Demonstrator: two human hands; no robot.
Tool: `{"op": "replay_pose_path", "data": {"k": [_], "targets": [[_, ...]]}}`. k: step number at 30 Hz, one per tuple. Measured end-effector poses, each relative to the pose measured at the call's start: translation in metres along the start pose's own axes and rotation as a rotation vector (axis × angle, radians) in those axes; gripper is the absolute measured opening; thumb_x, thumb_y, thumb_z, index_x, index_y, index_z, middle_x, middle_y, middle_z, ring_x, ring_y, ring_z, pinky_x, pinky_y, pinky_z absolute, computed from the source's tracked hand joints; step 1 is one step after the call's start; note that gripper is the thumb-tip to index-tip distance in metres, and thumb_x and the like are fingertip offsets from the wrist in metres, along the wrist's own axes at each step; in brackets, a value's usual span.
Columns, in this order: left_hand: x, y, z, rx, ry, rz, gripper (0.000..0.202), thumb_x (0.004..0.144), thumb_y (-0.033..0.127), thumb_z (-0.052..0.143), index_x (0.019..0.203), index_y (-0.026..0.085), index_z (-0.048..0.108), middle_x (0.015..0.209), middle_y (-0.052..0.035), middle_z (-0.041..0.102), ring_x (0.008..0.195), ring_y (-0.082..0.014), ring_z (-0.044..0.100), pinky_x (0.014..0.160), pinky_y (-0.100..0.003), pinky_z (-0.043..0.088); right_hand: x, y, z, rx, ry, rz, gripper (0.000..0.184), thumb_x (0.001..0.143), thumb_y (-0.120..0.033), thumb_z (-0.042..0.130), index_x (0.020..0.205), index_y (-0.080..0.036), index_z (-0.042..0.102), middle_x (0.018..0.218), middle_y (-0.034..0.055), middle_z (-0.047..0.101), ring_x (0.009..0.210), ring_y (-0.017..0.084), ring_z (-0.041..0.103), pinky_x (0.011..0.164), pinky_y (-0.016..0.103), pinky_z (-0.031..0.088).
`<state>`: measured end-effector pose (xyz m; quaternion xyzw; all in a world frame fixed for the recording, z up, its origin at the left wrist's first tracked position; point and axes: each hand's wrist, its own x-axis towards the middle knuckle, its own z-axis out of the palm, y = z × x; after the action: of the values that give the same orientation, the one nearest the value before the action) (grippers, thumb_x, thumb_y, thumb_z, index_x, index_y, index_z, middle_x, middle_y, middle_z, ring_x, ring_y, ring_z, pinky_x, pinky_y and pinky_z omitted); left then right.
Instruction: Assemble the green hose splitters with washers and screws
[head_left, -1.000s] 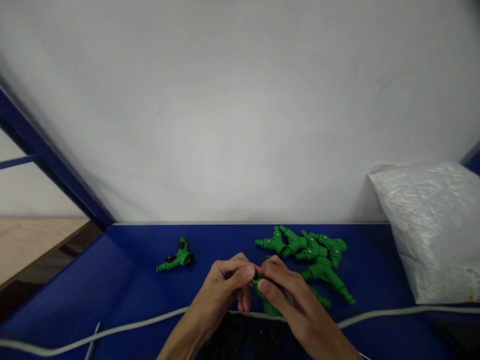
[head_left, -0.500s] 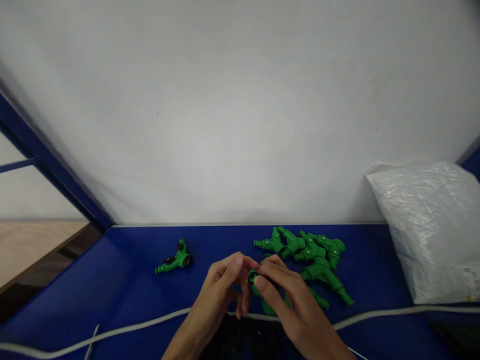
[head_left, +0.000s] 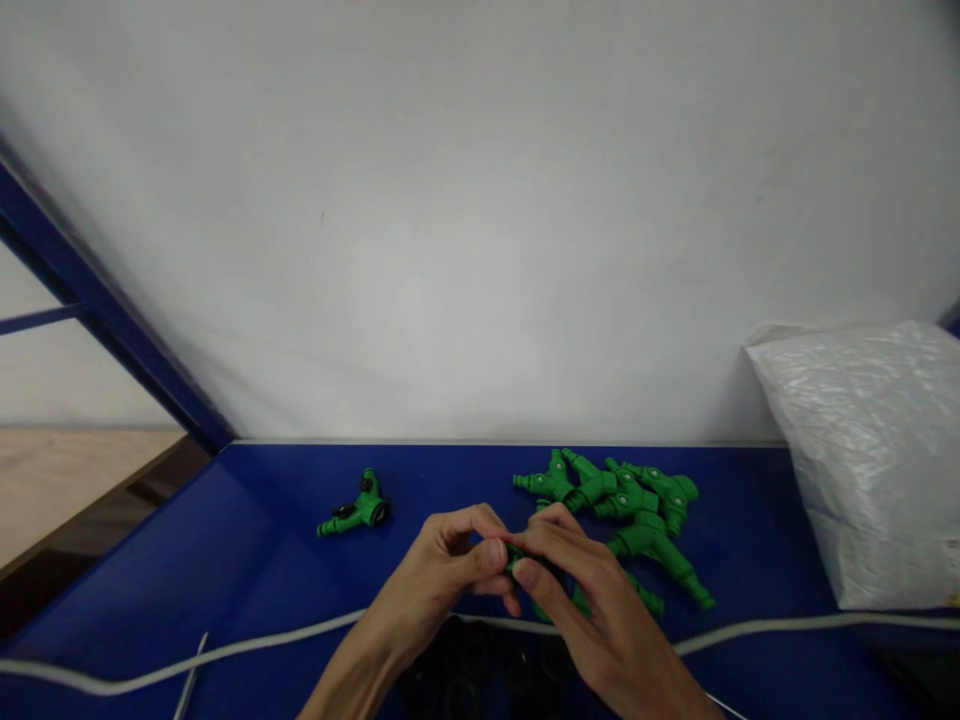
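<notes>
My left hand and my right hand meet over the blue table, fingertips pinched together. My right hand grips a green plastic fitting, mostly hidden under its fingers. My left thumb and forefinger pinch at the fitting's top end; what they hold there is too small to make out. A pile of several green fittings lies just behind my right hand. A single green fitting with black rings lies apart to the left.
A clear plastic bag leans at the right against the white wall. The table's pale front edge strip runs across the bottom. Dark ring-shaped parts lie below my wrists. A blue frame post slants at the left.
My left fingers opened slightly, then closed again onto the top of the fitting. Both hands stayed in the same place.
</notes>
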<state>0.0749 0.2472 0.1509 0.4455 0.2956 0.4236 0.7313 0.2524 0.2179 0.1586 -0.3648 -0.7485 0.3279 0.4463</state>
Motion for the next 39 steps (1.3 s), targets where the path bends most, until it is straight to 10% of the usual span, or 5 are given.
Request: {"op": "replay_pose_path", "data": {"k": [18, 24, 34, 39], "targets": [[0.002, -0.015, 0.007, 0.065, 0.108, 0.008, 0.033, 0.087, 0.049, 0.068, 0.084, 0.016, 0.064, 0.054, 0.0075, 0.044, 0.034, -0.0031, 0.042, 0.033, -0.012, 0.037, 0.003, -0.003, 0.002, 0.037, -0.008, 0.02, 0.022, 0.101, -0.029, 0.051, 0.085, -0.024, 0.065, 0.084, 0.0009, 0.065, 0.089, 0.018, 0.058, 0.086, 0.031, 0.045], [0.005, -0.012, 0.0, 0.231, -0.003, 0.215, 0.031, 0.083, 0.044, 0.073, 0.101, 0.019, 0.075, 0.102, -0.0047, 0.052, 0.07, -0.0118, 0.06, 0.055, -0.022, 0.054, 0.005, 0.008, 0.004, -0.047, 0.127, 0.059, 0.019, 0.1, -0.03, 0.053, 0.088, -0.022, 0.066, 0.088, 0.0038, 0.066, 0.091, 0.02, 0.06, 0.084, 0.032, 0.046], [0.008, -0.007, -0.013, 0.04, 0.206, 0.238, 0.029, 0.089, 0.045, 0.067, 0.097, 0.017, 0.067, 0.083, -0.0003, 0.053, 0.063, -0.008, 0.051, 0.056, -0.018, 0.045, -0.002, 0.012, 0.0, 0.094, 0.11, 0.157, 0.034, 0.097, -0.04, 0.057, 0.131, -0.032, 0.058, 0.147, 0.0054, 0.049, 0.138, 0.022, 0.045, 0.111, 0.037, 0.04], [0.008, -0.007, -0.018, -0.01, 0.215, 0.307, 0.032, 0.087, 0.047, 0.069, 0.097, 0.017, 0.067, 0.081, 0.0003, 0.052, 0.057, -0.006, 0.045, 0.048, -0.016, 0.038, 0.002, 0.016, 0.004, 0.254, 0.07, 0.268, 0.04, 0.097, -0.041, 0.057, 0.136, -0.031, 0.055, 0.146, 0.0066, 0.052, 0.132, 0.021, 0.053, 0.106, 0.035, 0.047]]}}
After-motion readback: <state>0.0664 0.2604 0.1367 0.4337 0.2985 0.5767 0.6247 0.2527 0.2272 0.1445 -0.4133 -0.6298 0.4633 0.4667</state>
